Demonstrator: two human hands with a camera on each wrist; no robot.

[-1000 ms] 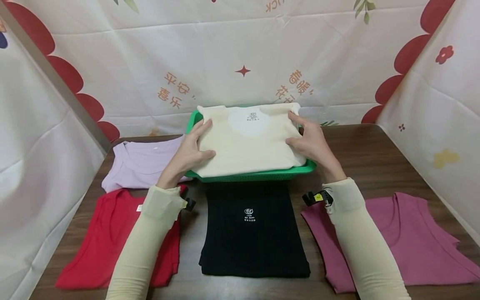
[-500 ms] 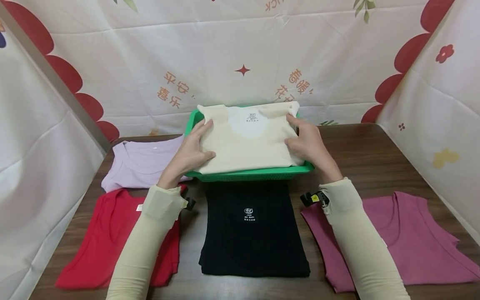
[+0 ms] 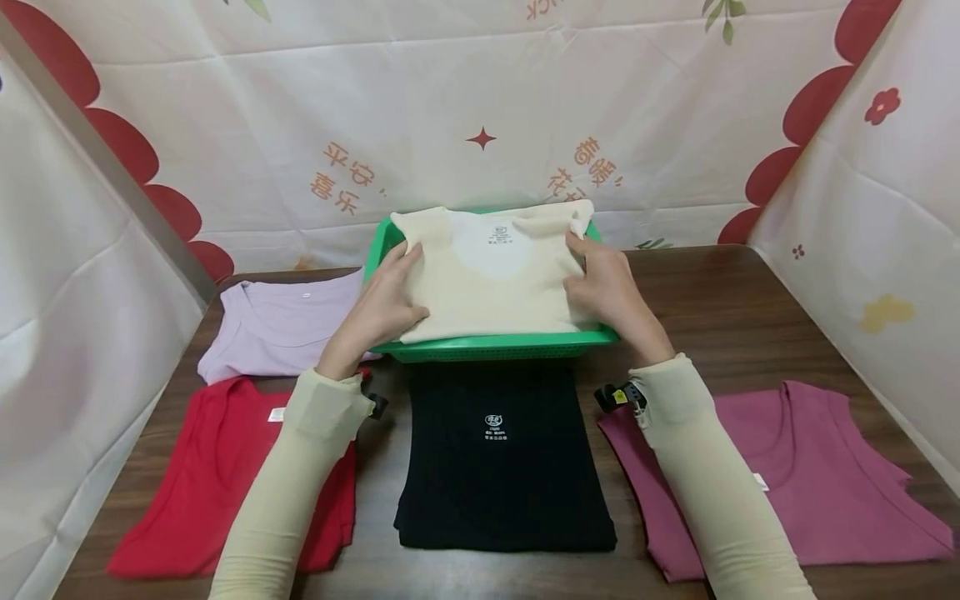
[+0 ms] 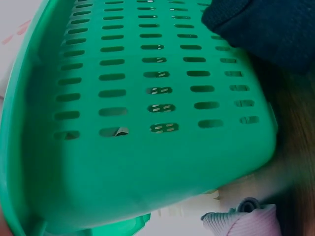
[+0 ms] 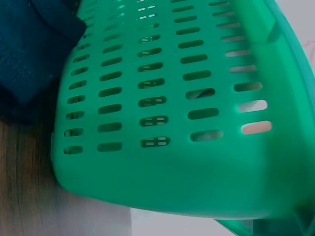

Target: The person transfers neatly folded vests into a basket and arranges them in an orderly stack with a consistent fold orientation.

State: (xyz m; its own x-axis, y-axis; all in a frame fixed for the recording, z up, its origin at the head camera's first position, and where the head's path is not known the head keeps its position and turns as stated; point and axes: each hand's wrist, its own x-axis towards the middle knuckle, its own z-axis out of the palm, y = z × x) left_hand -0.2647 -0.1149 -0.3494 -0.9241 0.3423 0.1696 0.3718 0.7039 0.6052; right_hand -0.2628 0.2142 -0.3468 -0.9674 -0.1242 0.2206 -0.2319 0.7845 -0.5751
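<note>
Your left hand [image 3: 379,307] and right hand [image 3: 611,287] grip one folded cream-fabric shirt [image 3: 491,292]. Between them: one rectangular green plastic basket [image 3: 498,342].

Sleeved forearms [image 3: 283,492] extend forward, converging. Left hand [image 3: 378,304] spread, thumb apart from fingers. Right hand [image 3: 609,287] likewise, thumb pointing inward.

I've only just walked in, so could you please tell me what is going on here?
A person's left hand and right hand are on opposite sides of a cream shirt in a green basket toward the back of the table. In front of the basket lies a black shirt, with a lilac shirt and a red shirt to the left and a pink shirt to the right.
</note>
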